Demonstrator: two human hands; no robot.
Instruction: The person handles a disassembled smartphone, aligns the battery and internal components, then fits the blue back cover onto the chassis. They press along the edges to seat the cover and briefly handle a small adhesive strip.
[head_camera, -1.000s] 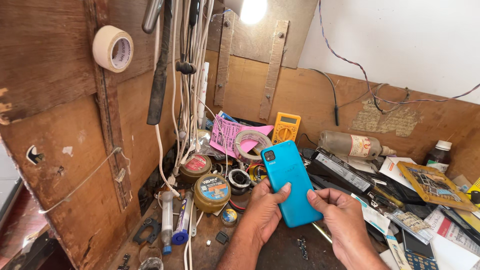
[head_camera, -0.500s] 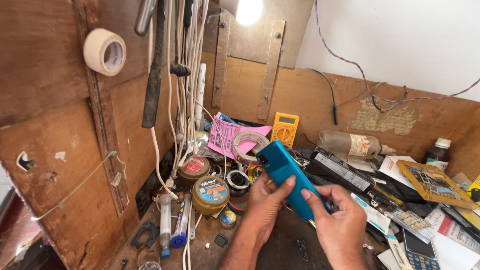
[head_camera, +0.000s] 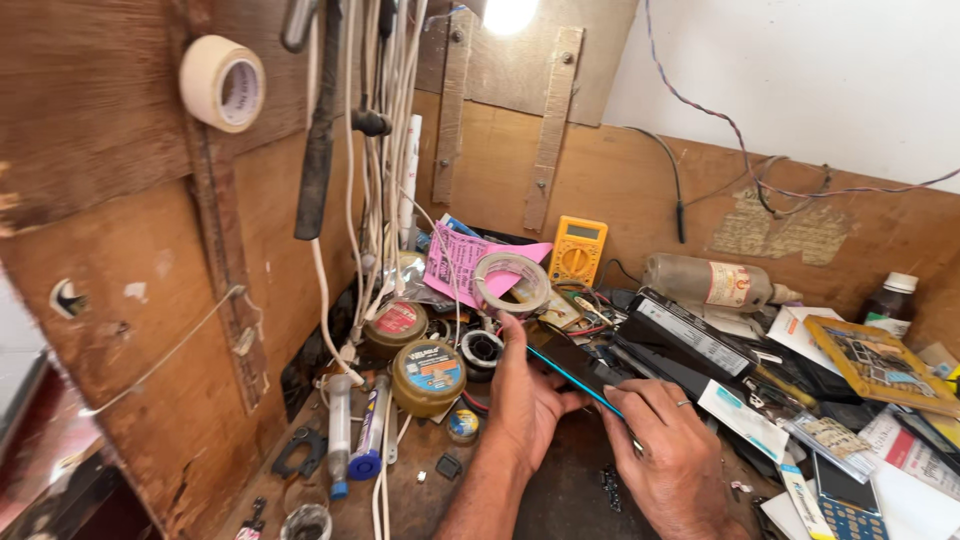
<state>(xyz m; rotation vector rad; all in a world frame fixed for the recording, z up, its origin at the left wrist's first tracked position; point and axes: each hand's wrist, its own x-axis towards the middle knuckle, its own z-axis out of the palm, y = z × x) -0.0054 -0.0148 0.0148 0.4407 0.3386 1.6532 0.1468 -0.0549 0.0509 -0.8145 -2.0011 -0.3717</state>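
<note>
head view: both hands hold a blue phone (head_camera: 578, 372) over the messy bench, edge-on to the cam so only its thin blue side & dark face show. left hand (head_camera: 522, 392) wraps the far end w/ fingers curled around it, thumb under. right hand (head_camera: 668, 450) grips the near end from on top, fingers closed on the edge, a ring on one finger. phone sits btwn the 2 hands, tilted, low over the dark bench top (head_camera: 560, 500). just left of the left hand: a round tin w/ a blue label (head_camera: 428, 375), a 2nd tin w/ a red label (head_camera: 396, 325) behind it, & a small black spool (head_camera: 482, 349). 2 syringes (head_camera: 352, 432) lie near the tins. behind the hands: a roll of clear tape (head_camera: 510, 282) on a pink paper (head_camera: 462, 262), a yellow meter (head_camera: 578, 250), a dusty bottle (head_camera: 710, 284) on its side. white tape roll (head_camera: 222, 84) hangs on the wood wall at left, cables (head_camera: 385, 150) hang next to it. right side is a pile of boxes, papers & a brown bottle (head_camera: 888, 304).
</note>
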